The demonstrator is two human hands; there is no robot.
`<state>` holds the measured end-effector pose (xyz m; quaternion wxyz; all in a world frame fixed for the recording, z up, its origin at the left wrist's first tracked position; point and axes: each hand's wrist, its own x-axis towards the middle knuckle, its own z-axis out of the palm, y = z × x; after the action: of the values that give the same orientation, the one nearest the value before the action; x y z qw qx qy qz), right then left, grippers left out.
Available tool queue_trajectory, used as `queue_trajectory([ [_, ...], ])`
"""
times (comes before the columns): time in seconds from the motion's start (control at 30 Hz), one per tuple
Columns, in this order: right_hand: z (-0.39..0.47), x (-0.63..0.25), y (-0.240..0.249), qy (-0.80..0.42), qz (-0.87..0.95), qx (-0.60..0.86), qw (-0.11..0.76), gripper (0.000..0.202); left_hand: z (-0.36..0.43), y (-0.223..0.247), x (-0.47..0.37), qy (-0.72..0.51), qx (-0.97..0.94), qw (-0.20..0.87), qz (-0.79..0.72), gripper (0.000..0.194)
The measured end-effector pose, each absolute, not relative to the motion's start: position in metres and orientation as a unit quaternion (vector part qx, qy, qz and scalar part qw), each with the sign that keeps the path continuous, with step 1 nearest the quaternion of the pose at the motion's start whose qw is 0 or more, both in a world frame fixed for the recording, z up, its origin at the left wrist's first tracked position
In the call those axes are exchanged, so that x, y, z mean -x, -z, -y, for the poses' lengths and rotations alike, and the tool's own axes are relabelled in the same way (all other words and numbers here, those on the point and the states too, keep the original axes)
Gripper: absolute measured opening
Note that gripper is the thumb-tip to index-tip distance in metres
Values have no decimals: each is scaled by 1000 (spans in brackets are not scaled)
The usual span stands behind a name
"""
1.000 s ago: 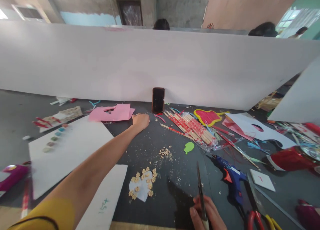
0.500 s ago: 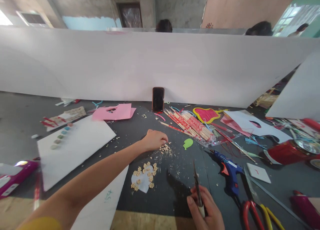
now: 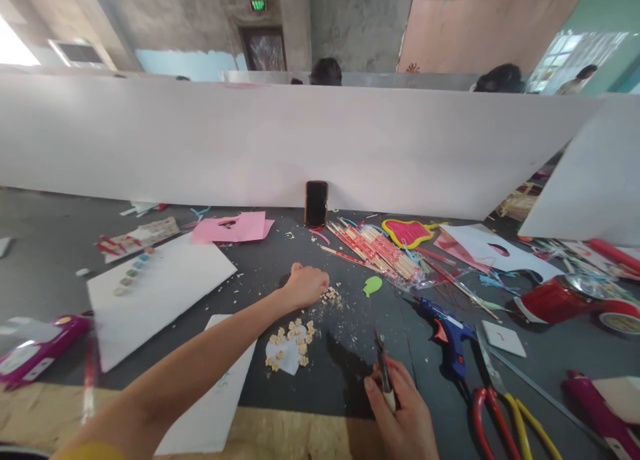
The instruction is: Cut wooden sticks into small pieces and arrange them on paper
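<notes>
L hand [image 3: 306,288] mid-frame, fingers curled tog. at L edge of the small pale bits [image 3: 334,297]; can't tell if a bit is pinched. R hand [image 3: 404,410], lower ctr-right, has fingers clamped on a slim tool [image 3: 384,373], pale handle, dark tip pointing up-frame. Just below L wrist, ctr-bottom: white paper scrap [image 3: 285,359] w/ tan flower-shaped pcs [image 3: 303,347] on it, mostly round the edge. Green cutout [image 3: 373,286] near bits, to R. Blue glue gun [image 3: 454,343] lower R. Phone [image 3: 316,204] upright upper-ctr, against white board [image 3: 200,140].
</notes>
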<state>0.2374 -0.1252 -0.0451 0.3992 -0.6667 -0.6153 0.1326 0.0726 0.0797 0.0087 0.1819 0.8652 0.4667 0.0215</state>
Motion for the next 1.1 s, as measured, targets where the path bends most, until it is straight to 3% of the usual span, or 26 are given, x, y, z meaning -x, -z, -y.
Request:
queue_trajectory([
  [0.2, 129, -244, 38, -6, 689, 650, 320, 27, -39, -36, -62, -138, -838, 289, -442, 23],
  [0.4, 124, -249, 16, 108, 739, 614, 255, 28, 4, -49, -55, -244, -790, 364, -429, 16],
  [1.1, 127, -242, 0, 91, 775, 574, 248, 20, 18, -56, -40, -231, -803, 388, -389, 14],
])
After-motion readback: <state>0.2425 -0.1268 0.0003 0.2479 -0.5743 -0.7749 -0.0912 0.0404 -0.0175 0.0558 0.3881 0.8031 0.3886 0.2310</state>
